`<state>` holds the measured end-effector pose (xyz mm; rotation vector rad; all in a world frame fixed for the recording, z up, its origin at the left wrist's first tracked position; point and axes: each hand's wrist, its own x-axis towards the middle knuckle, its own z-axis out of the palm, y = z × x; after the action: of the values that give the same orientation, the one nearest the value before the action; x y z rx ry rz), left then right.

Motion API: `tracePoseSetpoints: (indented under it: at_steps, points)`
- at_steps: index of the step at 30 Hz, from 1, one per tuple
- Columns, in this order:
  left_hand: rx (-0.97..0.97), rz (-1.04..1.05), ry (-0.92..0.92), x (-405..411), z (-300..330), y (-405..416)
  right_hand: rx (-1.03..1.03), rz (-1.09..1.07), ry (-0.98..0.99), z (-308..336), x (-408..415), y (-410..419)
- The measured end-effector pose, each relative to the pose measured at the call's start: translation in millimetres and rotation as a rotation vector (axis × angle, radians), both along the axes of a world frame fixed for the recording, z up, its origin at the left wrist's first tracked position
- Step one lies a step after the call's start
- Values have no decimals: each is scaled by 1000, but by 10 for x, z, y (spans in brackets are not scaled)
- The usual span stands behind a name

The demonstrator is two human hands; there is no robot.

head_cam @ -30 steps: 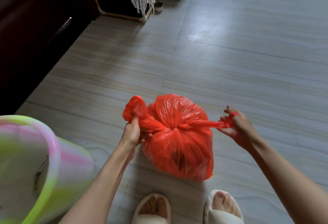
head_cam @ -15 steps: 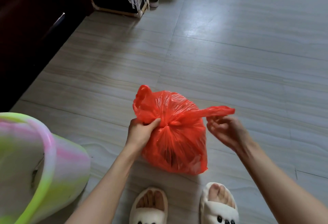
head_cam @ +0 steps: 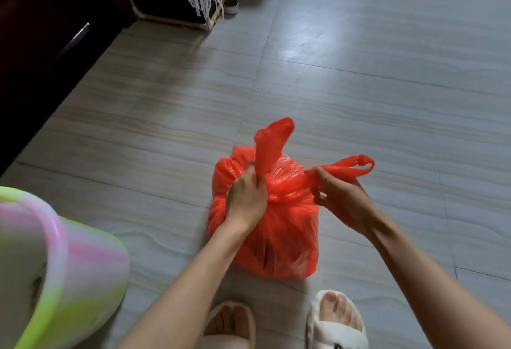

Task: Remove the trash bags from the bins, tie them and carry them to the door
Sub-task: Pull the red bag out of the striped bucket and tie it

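The red trash bag (head_cam: 272, 227) stands on the tiled floor (head_cam: 387, 99) just ahead of the person's slippers, out of the pastel bin (head_cam: 63, 260) at the left. A second ago the two handle ends were pulled wide apart; both are now drawn in over the bag's top. The left hand (head_cam: 246, 199) is clenched on the upright end, and the right hand (head_cam: 341, 196) pinches the looped end. A first crossing appears drawn tight; a second knot likely follows.
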<state>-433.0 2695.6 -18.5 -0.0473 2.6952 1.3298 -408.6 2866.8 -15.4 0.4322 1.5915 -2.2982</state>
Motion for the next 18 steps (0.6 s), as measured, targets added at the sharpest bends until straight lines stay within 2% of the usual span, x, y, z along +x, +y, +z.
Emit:
tracePoseSetpoints:
  at_steps: [2, 4, 6, 8, 10, 13, 15, 18]
  points:
    - [-252, -117, -60, -48, 72, 29, -1, -92, -13, 32, -11, 36]
    - [-332, -248, -87, -49, 137, 29, 15, -157, 9, 99, -34, 75]
    - [-490, -382, -43, -8, 152, 57, 43, -163, 41, 164, -43, 120]
    - [-680, -422, -13, 47, 94, 117, 49, -129, 64, 200, -36, 158]
    - [-773, -395, -6, 48, 31, 194, 26, -77, 69, 221, -23, 188]
    - [-796, -356, 42, -11, 20, 235, -63, 23, 66, 184, -26, 275]
    - [-721, -361, 51, -33, 68, 197, -58, 2, 64, 157, -64, 300]
    - [-509, -393, -22, -67, 154, 53, 377, 51, 204, 98, -160, 210]
